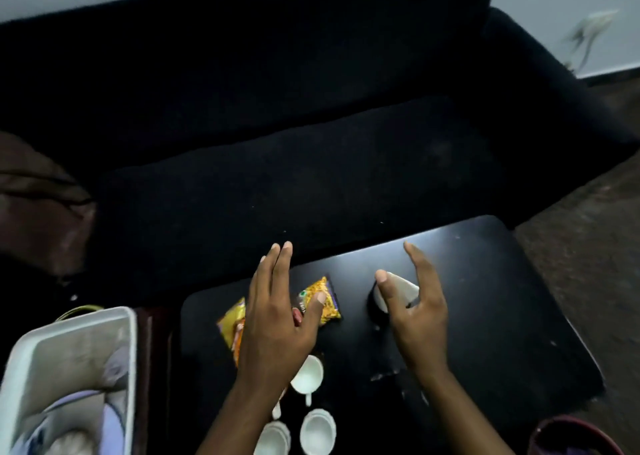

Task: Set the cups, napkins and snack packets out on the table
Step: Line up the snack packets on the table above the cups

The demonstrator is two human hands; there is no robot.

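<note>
Two spread grips, left hand (pixel 277 319) over crinkly, light snack packets (pixel 320 302), right hand (pixel 415 312) beside a tipped, fragile white cup (pixel 398 290) on the counter (pixel 485 298), best lifted by its body.

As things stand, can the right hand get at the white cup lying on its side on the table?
Probably yes. The right hand is open and hovers right at the tipped white cup, thumb by its rim, and nothing lies between them. The snack packets sit off to the left under the left hand.
</note>
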